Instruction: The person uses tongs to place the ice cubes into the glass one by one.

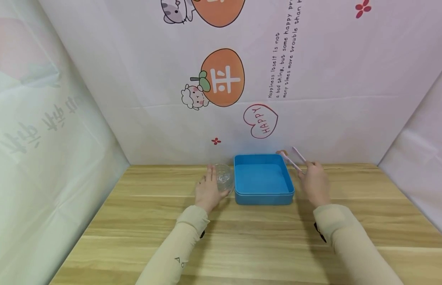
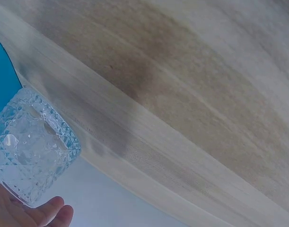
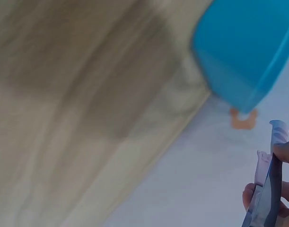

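My left hand (image 1: 208, 191) holds a clear cut-glass bowl (image 1: 224, 178) on the left of the blue box, fingers along its far left side and thumb at its near side. In the left wrist view the bowl (image 2: 30, 142) shows a diamond-patterned wall, with fingertips (image 2: 52, 208) beside it. Just beyond the box's right side, my right hand (image 1: 315, 185) grips a pair of pale purple tongs (image 1: 293, 162). Their two arms are spread and point away to the upper left. The right wrist view shows thumb and fingers pinching the tongs (image 3: 266, 201).
An open blue rectangular box (image 1: 264, 199) stands at the back middle of the wooden table (image 1: 256, 245), between both hands. Right behind the table rises a white printed cloth (image 1: 164, 130). Another white cloth (image 1: 82, 166) hangs along the left side.
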### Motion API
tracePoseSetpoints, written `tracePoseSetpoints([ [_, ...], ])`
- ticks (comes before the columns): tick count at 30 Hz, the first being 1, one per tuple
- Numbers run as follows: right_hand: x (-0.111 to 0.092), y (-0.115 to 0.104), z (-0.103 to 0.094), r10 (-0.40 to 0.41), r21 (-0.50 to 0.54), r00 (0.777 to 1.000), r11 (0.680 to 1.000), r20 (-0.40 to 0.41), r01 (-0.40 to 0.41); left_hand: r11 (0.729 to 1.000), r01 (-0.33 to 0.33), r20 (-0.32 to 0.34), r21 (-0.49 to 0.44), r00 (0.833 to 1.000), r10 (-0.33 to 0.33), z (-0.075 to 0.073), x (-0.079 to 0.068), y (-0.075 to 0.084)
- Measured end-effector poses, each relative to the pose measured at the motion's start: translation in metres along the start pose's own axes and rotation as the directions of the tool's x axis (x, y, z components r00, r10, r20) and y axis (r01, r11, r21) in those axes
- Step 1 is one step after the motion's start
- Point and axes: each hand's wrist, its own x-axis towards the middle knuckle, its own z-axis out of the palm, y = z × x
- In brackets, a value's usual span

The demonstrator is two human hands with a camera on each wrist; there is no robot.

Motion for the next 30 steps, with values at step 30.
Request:
tracePoseSetpoints([
  [30, -0.024, 0.059, 0.009, 0.228, -0.141, 0.93, 0.971, 0.288, -0.194, 0.992, 0.025, -0.008, -0.12, 1.0, -0.026, 0.001, 0.001, -0.008],
])
